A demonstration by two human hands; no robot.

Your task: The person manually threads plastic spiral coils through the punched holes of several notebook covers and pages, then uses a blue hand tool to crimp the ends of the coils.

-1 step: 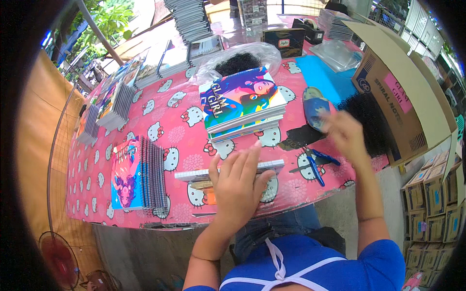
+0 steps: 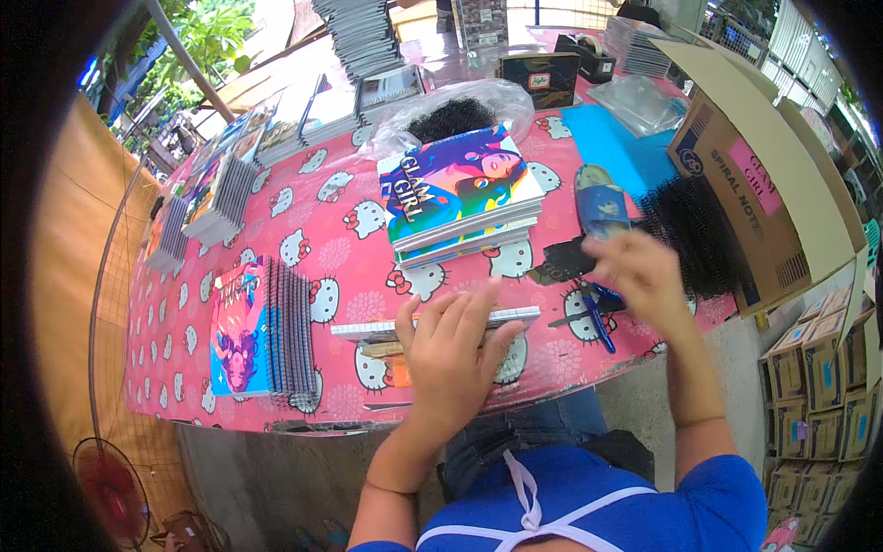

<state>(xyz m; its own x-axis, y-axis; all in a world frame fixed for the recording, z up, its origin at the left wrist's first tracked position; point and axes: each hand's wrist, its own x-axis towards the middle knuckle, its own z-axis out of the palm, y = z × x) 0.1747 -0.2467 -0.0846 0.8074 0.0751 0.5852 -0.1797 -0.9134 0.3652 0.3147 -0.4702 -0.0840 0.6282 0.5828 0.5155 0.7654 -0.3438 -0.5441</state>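
Note:
My left hand (image 2: 446, 345) lies with stretched fingers across a white, grid-edged pad of paper (image 2: 368, 331) near the table's front edge. A light brown strip (image 2: 382, 350) and an orange piece (image 2: 399, 373) show under the pad. Blurred by motion, my right hand (image 2: 639, 267) is closed, its fingers drawn together; anything between them is too smeared to make out. It hovers above blue-handled pliers (image 2: 602, 327) and beside a blue slipper (image 2: 602, 207). Black plastic binding coils (image 2: 694, 235) are heaped just right of it.
Beyond my left hand is a stack of colourful notebooks (image 2: 460, 189). Coil-bound notebooks (image 2: 262, 331) stand at left. An open cardboard box (image 2: 754, 184) borders the right side. At the back are more coils in clear plastic (image 2: 451, 120) and a tape dispenser (image 2: 589, 60).
My right hand has shifted slightly left and nearer to me, away from the slipper and over the pliers. My left hand has stayed on the pad.

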